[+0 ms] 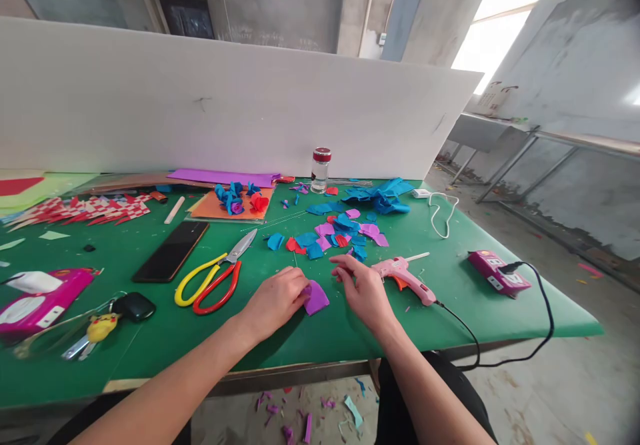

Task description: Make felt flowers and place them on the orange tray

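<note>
Near the front edge of the smooth green tabletop (320,345), the left hand (278,297) pinches a purple paper piece (317,299), flat with a curved rim. The right hand (366,293) hovers, fingers loosely bent and apart, beside a pink plastic glue gun (411,283). Crinkled blue, red and pink scraps (370,230) lie scattered beyond.

The head camera looks ahead and down, close over the green table (475,232), toward the far white board (260,108).
</note>
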Action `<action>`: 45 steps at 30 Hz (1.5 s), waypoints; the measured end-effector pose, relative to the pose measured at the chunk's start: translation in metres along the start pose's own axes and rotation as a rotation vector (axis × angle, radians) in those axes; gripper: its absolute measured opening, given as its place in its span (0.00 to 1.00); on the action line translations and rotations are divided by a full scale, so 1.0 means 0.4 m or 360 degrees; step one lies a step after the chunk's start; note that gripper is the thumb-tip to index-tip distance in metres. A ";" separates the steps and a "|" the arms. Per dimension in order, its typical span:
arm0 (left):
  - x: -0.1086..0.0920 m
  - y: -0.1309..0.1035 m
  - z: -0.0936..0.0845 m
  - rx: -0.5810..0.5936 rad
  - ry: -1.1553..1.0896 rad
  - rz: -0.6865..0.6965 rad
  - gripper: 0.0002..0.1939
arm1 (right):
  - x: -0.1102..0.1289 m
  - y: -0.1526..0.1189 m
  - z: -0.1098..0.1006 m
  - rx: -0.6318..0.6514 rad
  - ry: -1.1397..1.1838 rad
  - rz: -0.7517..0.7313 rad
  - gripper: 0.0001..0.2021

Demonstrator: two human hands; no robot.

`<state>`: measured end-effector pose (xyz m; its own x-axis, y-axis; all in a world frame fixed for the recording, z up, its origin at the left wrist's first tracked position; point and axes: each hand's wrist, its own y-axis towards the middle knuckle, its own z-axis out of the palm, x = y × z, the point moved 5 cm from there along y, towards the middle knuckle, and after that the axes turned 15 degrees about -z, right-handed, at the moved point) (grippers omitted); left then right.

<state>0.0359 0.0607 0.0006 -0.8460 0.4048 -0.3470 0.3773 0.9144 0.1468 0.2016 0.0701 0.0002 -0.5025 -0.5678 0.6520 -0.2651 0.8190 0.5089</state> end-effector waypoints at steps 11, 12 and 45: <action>0.005 -0.002 -0.005 0.0029 -0.0194 -0.0045 0.09 | 0.022 -0.035 0.038 0.0507 -0.0202 -0.0045 0.02; 0.006 0.000 -0.004 0.0041 -0.0195 -0.0053 0.09 | 0.022 -0.041 0.042 0.0546 -0.0206 -0.0029 0.04; 0.060 -0.009 -0.063 -0.0308 -0.0472 -0.0478 0.08 | -0.045 -0.019 0.107 0.0122 0.1040 0.0458 0.15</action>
<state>0.0047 0.0675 0.0152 -0.7520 0.1282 -0.6466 0.0309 0.9867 0.1597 0.1775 0.0778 -0.0394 0.0282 -0.2422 0.9698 -0.2651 0.9337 0.2408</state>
